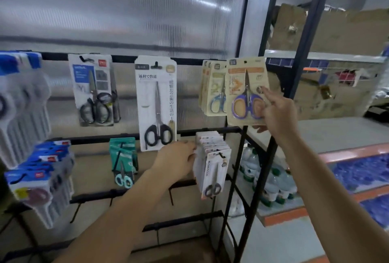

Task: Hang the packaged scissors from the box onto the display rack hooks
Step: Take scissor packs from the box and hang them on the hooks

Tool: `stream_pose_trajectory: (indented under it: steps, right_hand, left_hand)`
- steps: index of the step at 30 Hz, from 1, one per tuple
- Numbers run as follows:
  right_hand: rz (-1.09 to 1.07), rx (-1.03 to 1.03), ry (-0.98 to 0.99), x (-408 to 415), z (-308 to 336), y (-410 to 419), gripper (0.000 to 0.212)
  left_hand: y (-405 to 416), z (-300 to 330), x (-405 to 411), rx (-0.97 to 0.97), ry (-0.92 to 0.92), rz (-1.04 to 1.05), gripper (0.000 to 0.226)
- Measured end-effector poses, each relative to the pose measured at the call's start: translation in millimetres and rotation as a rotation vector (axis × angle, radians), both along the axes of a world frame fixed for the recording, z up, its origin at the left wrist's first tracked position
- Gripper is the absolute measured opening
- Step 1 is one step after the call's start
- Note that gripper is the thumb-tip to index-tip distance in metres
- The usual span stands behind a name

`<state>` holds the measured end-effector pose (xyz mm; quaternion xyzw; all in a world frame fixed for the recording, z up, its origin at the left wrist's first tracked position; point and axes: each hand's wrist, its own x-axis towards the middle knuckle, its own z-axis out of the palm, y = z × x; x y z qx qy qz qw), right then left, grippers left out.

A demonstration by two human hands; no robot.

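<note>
My right hand (pixel 275 113) holds up a beige card pack with purple-and-orange scissors (pixel 247 92), pinching its lower right edge. The pack hangs in the air just right of several matching packs on a hook (pixel 212 90) at the rack's top rail. My left hand (pixel 179 157) reaches lower and grips the side of a row of white scissor packs (pixel 211 164) on a middle hook. A large white pack with black-handled scissors (pixel 156 102) hangs just above that hand. The box is out of view.
The black display rack (pixel 237 178) also carries grey scissors (pixel 94 90), teal packs (pixel 123 161) and blue-topped packs (pixel 42 170) to the left. Bare hooks (pixel 171 196) stick out on lower rails. Bottles (pixel 271 182) stand behind the rack's right post.
</note>
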<state>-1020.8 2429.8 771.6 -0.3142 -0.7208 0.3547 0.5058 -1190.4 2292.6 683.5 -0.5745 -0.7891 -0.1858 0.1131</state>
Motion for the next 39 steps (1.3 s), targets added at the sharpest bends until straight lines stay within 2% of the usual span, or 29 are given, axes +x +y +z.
stream_pose_trajectory:
  steps: [7,15,19,23,26,30,34,37,39]
  right_hand:
    - [0.069,-0.089,-0.192,17.4,27.5,10.3,0.042]
    - [0.054,-0.145,-0.245,-8.3,19.1,25.0,0.047]
    - [0.052,-0.076,-0.453,-27.7,8.4,26.1,0.059]
    - [0.077,0.011,-0.564,-40.2,-10.9,13.2,0.042]
    - [0.176,0.013,-0.65,-54.7,-33.6,-1.8,0.045]
    - [0.311,-0.04,-0.808,-74.8,-76.4,-30.3,0.039]
    - [0.447,-0.104,-0.971,-91.4,-135.4,-66.8,0.026]
    - [0.51,-0.197,-1.096,-101.4,-190.5,-100.7,0.042]
    - [0.545,-0.273,-1.13,-105.0,-230.4,-126.1,0.041]
  left_hand:
    - [10.6,18.0,9.6,0.022,-0.02,0.049,0.024]
    - [-0.4,46.7,-0.6,0.031,-0.015,0.097,0.024]
    - [-4.8,58.0,-9.9,0.074,-0.037,0.12,0.024]
    - [-12.4,56.9,-15.1,0.1,-0.101,0.134,0.025]
    - [-24.6,36.6,-16.0,0.055,-0.144,0.15,0.024]
    - [-53.2,-11.5,-26.7,-0.128,-0.243,0.201,0.027]
    - [-99.7,-73.0,-51.2,-0.286,-0.327,0.24,0.029]
    - [-140.5,-123.6,-75.8,-0.402,-0.411,0.293,0.026]
    - [-171.1,-157.9,-87.6,-0.518,-0.47,0.293,0.019]
